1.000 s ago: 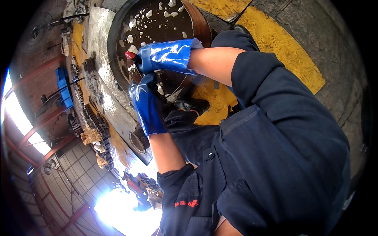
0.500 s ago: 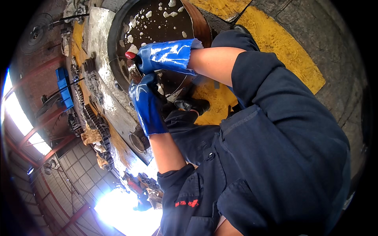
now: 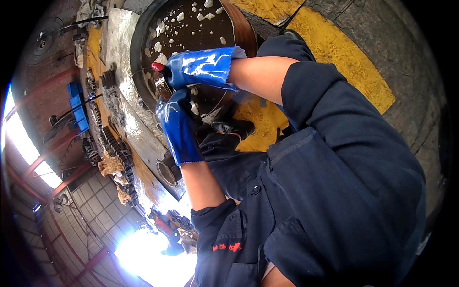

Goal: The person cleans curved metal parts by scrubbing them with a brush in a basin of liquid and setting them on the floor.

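Both my hands wear glossy blue rubber gloves and meet over the near left side of a round drum [image 3: 136, 52] of dark, foam-flecked liquid. My right hand [image 3: 191, 69] is closed on a tool with a red-and-black handle [image 3: 158, 67]; the handle's end sticks out on the left, and its working end is hidden. Just below, my left hand [image 3: 175, 117] is closed, its fingers curled close to the right glove. A brownish metallic surface [image 3: 163, 88] shows beside the fingers, but I cannot make out what the left hand grips.
A metal-topped bench [image 3: 122, 28] runs along the left, with toothed metal parts [image 3: 112, 143], rags [image 3: 110, 165] and a round metal cup [image 3: 167, 172]. A blue bin [image 3: 77, 107] stands beyond. Yellow floor plates [image 3: 339, 62] and my dark shoe [image 3: 233, 127] lie right of the drum.
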Demonstrator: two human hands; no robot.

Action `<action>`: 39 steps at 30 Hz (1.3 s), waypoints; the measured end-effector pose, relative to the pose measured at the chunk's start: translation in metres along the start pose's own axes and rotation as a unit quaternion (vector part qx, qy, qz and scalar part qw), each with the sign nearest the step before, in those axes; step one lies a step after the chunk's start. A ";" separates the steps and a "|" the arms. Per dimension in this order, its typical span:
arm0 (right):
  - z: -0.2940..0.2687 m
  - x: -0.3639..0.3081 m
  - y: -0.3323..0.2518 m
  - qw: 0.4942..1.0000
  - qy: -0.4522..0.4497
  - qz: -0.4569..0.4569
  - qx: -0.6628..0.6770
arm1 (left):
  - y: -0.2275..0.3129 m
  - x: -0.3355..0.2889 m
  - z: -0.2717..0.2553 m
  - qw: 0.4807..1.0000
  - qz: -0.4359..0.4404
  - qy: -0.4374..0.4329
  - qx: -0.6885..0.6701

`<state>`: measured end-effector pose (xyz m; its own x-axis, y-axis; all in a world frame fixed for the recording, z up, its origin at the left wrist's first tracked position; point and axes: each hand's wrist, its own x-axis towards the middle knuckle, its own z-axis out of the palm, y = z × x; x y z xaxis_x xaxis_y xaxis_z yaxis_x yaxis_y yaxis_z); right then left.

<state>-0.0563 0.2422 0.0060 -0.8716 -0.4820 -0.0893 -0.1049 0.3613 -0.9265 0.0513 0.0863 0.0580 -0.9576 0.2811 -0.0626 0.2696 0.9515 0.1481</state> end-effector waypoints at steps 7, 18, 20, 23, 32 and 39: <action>-0.002 -0.003 -0.001 1.000 -0.007 0.000 0.009 | -0.020 0.005 0.015 0.895 -0.232 0.026 -0.379; -0.004 -0.006 0.000 1.000 0.005 -0.007 0.021 | -0.005 0.003 0.009 0.929 -0.210 0.003 -0.305; -0.004 -0.004 0.003 1.000 0.007 -0.016 0.017 | -0.002 0.008 0.009 0.881 -0.287 0.015 -0.375; -0.001 -0.006 0.001 0.999 0.012 -0.035 0.021 | -0.029 0.002 0.013 0.915 -0.220 0.004 -0.339; 0.001 -0.004 0.007 0.998 0.023 -0.045 0.022 | -0.027 0.003 0.011 0.976 -0.119 -0.034 -0.180; 0.000 -0.011 0.006 0.997 0.024 -0.054 0.050 | 0.010 -0.001 0.000 0.983 -0.129 0.004 -0.127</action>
<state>-0.0475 0.2497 0.0019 -0.8804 -0.4733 0.0286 -0.1531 0.2266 -0.9619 0.0549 0.0958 0.0598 -0.9919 0.0327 -0.1225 -0.0151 0.9287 0.3706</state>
